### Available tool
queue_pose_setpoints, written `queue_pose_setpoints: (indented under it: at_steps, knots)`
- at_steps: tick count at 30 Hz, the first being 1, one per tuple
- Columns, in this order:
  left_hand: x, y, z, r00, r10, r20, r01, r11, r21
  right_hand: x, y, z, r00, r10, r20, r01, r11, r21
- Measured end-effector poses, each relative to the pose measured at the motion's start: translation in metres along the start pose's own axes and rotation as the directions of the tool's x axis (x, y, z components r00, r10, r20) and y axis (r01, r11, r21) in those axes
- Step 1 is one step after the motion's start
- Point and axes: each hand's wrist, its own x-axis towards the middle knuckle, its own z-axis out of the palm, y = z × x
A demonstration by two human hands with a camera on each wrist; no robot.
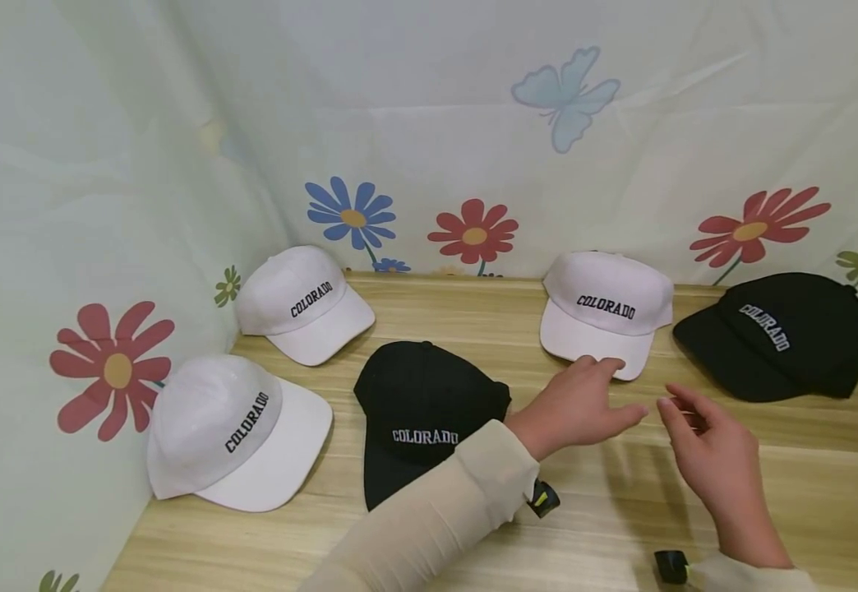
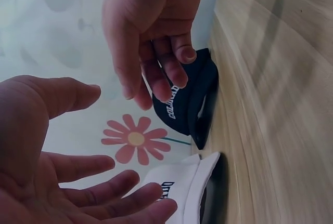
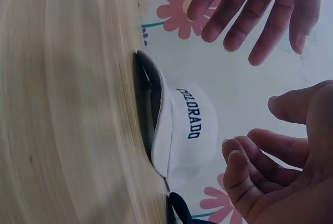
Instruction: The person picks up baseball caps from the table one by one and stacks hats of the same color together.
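Both hands hover above the wooden table with nothing in them. The left hand [image 1: 584, 407] reaches across the middle, its fingers extended, in front of a white cap [image 1: 606, 304] lettered COLORADO. Just to its right is the right hand [image 1: 717, 460], fingers loosely bent, the fingertips of the two hands close together but apart. A black cap [image 1: 784, 337] lies beyond the right hand at the far right. Under the left forearm sits another black cap [image 1: 429, 395], partly covered by the sleeve. In the right wrist view, the white cap [image 3: 190, 130] stands apart from both hands.
Two more white caps, one at the back left [image 1: 303, 300] and one nearer [image 1: 229, 436], rest along the left side of the table [image 1: 592, 534]. A pale curtain [image 1: 429, 107] with printed flowers and a butterfly hangs behind and at the left.
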Motion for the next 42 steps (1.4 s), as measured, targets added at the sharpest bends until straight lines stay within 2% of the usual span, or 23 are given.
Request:
queue_pose_setpoints:
  at_steps: [11,16,23,30,38,42]
  knots:
    - [0.023,0.001,0.005,0.998,0.032,0.048,-0.032,0.999,-0.012,0.010,0.016,-0.001,0.998,0.061,-0.026,-0.060,0.998,0.030]
    - [0.033,0.004,0.008,0.995,0.044,0.091,-0.042,0.999,-0.018,0.012,0.024,-0.002,0.995,0.102,-0.013,-0.102,0.995,0.015]
    - [0.043,0.006,0.009,0.993,0.060,0.104,-0.064,0.997,0.036,0.015,0.034,-0.005,0.990,0.140,-0.002,-0.140,0.990,0.003]
    - [0.054,0.004,0.018,0.990,0.049,0.136,-0.056,0.998,0.042,0.020,0.046,-0.009,0.974,0.224,0.001,-0.224,0.974,-0.016]
    - [0.065,0.002,0.019,0.987,0.058,0.151,-0.067,0.996,0.051,0.024,0.058,-0.014,0.971,0.239,0.008,-0.239,0.971,-0.023]
    - [0.072,0.003,0.021,0.985,0.062,0.159,-0.071,0.996,0.054,0.030,0.060,-0.019,0.954,0.299,0.034,-0.298,0.954,-0.027]
